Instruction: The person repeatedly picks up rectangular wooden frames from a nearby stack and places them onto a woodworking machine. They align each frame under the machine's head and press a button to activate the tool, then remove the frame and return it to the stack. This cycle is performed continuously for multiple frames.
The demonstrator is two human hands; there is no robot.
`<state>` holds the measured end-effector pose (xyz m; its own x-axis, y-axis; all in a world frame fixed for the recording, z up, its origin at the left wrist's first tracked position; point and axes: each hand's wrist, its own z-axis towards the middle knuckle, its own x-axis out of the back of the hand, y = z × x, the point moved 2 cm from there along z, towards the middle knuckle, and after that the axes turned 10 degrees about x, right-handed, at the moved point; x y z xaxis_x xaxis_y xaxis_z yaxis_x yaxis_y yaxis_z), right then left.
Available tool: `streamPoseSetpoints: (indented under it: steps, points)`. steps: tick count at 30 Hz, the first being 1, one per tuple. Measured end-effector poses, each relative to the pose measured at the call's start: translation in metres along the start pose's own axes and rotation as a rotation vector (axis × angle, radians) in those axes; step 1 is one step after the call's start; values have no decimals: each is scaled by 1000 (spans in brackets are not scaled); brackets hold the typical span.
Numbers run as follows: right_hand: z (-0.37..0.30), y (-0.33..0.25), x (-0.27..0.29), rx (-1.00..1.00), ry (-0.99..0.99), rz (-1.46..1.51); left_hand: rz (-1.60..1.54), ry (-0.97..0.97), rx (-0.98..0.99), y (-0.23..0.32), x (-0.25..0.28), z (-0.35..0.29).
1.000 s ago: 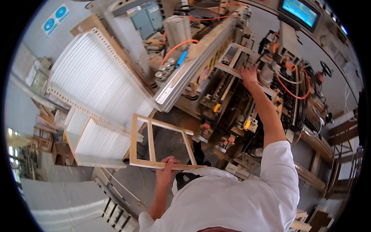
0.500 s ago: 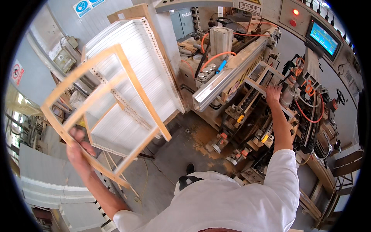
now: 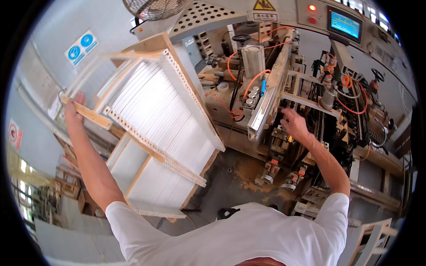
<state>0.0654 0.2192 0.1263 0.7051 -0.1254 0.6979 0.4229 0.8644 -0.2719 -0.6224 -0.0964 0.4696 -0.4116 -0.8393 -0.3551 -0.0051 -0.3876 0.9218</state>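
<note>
At the upper left, my left hand (image 3: pixel 74 111) is gripping a wooden frame (image 3: pixel 93 117) by one rail, fingers curled round it, while its far part is blurring before a tall stack of white pieces (image 3: pixel 153 99). Right of centre, my right hand (image 3: pixel 296 125) is hovering half open, visibly holding nothing, near a second frame (image 3: pixel 306 101) that is lying in the machine (image 3: pixel 341 57).

it's a wood wkshp: sawdust (image 3: pixel 250 175), machine (image 3: pixel 329 98) w/ ctrl screen (image 3: pixel 345 23)
</note>
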Motion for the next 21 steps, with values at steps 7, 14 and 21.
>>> streamPoseSetpoints:
  steps: [7, 14, 21]
  points:
    - [-115, -67, -41, -415, -81, 160, 431, 107, -65, -55, 21, 137]
    - [-234, -91, -71, -736, 127, 126, -126, -38, -337, -92, -66, -90]
    - [-302, -118, -99, -864, 2, 231, 584, -33, -660, -105, -75, -182]
